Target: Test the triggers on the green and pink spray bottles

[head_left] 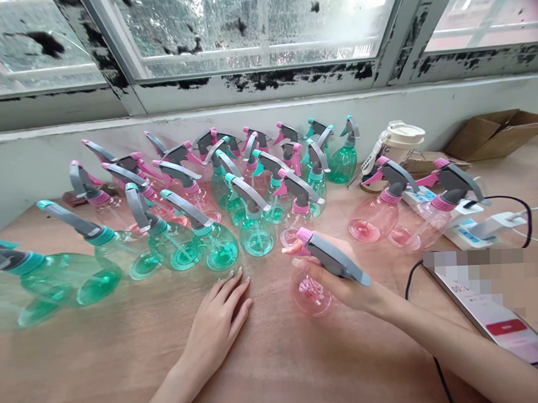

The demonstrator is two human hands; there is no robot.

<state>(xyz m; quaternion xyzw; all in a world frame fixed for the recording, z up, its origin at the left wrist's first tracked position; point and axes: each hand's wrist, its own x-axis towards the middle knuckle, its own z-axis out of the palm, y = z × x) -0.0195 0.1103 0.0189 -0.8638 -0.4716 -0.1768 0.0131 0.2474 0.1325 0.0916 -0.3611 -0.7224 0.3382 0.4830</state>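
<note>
Gripping a pink bottle (311, 294), the right fingers (315, 272) are over the brown tabletop (276, 361), where the left fingers (237, 293) lie outstretched. Beyond both are other bottles (220, 248), wall (35, 155) and window (253, 33); beyond the right, a cup (398, 146) lettered "G".

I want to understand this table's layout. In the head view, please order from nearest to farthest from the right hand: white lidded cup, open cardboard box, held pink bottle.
1. Held pink bottle: in the right hand.
2. White lidded cup: toward the wall, slightly right of the hand.
3. Open cardboard box: toward the wall, right of the cup.
</note>
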